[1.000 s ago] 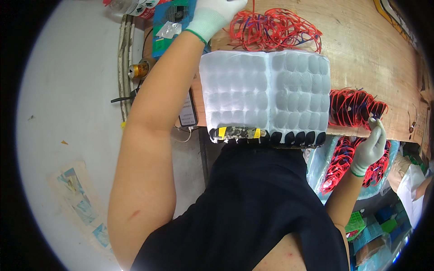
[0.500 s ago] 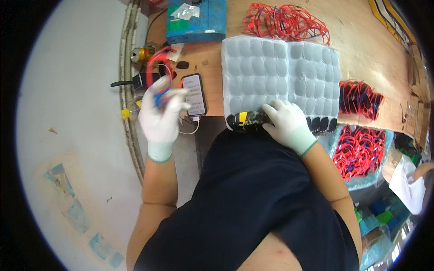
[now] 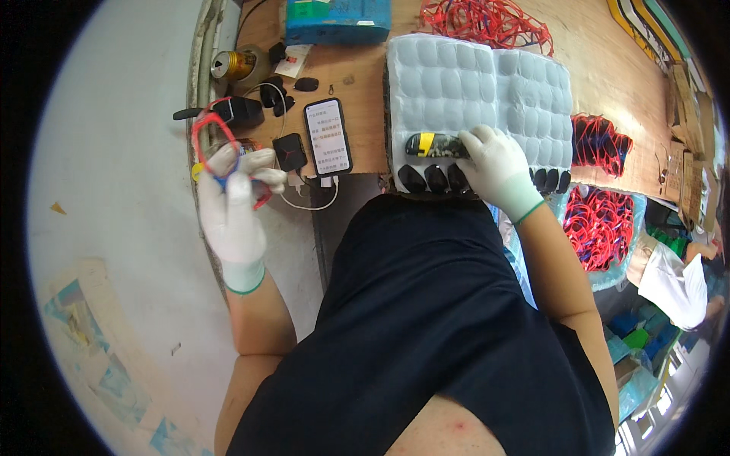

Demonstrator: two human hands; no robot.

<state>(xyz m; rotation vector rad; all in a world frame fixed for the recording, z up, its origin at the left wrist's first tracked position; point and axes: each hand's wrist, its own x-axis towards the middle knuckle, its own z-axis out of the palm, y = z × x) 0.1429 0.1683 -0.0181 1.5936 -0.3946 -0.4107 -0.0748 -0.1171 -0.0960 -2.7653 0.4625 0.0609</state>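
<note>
Near to far, all places off the tray [image 3: 493,91]. Dark lenses [image 3: 411,179] are lining its near edge. Just beyond them the tool [image 3: 432,145] – dark, mottled, yellow band – is lying over the tray's near-left part, long axis running left-right, about parallel to that edge. Right hand [image 3: 494,169] is covering the tool's right end, fingers closing round it; the banded left end is sticking out free, pointing at the tray's left edge. Can't tell if the tool is resting on the tray or hanging just above.

Left hand [image 3: 234,199] is sitting well left of the tray, thumb and fingers clamping the red frame [image 3: 218,116]; its loop is rising past the fingertips, on the side away from the tray. So the tool is lying right of the left fingers, well apart – right hand is the nearer one.

Phone [image 3: 327,138] is lying between left hand and tray. Frame row [image 3: 601,144] is standing just right of the tray, frame tangle [image 3: 487,24] is lying just beyond its far edge.
</note>
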